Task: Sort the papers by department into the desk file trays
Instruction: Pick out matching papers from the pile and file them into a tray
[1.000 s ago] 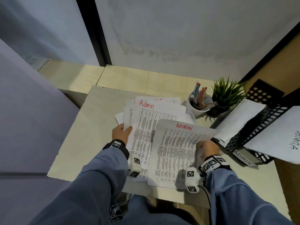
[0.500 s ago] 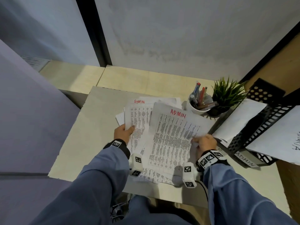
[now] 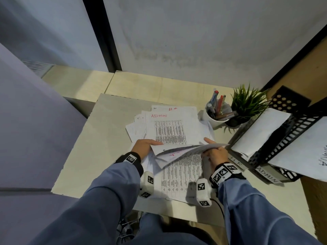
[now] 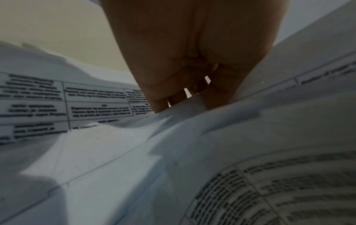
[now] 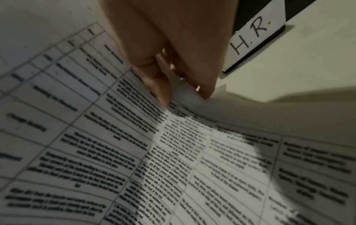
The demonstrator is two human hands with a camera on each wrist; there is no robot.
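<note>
A fanned pile of printed papers [image 3: 168, 128] lies mid-desk, its top sheet marked ADMIN in red, with an HR sheet [image 3: 172, 109] behind it. Nearer me, lifted papers [image 3: 184, 149] curl over, red lettering showing on the folded part. My left hand [image 3: 146, 147] grips their left edge, thumb on top. My right hand [image 3: 215, 153] pinches the right edge [image 5: 185, 91] between thumb and fingers [image 5: 159, 85]. Another printed sheet [image 3: 182, 175] lies flat beneath. Black mesh trays [image 3: 290, 131] on the right carry HR [image 3: 236, 160] and ADMIN [image 3: 267, 175] labels and hold white sheets.
A white cup of pens [image 3: 216, 114] and a small potted plant [image 3: 247, 105] stand behind the trays' left end. The desk [image 3: 106, 138] shows bare surface left of the papers. A grey partition [image 3: 35, 121] rises at the left, a wall at the back.
The ADMIN sheet that lay face up under my right hand has been raised and curled over toward me. My left hand has moved right to take its left edge. Another ADMIN sheet now shows on the pile.
</note>
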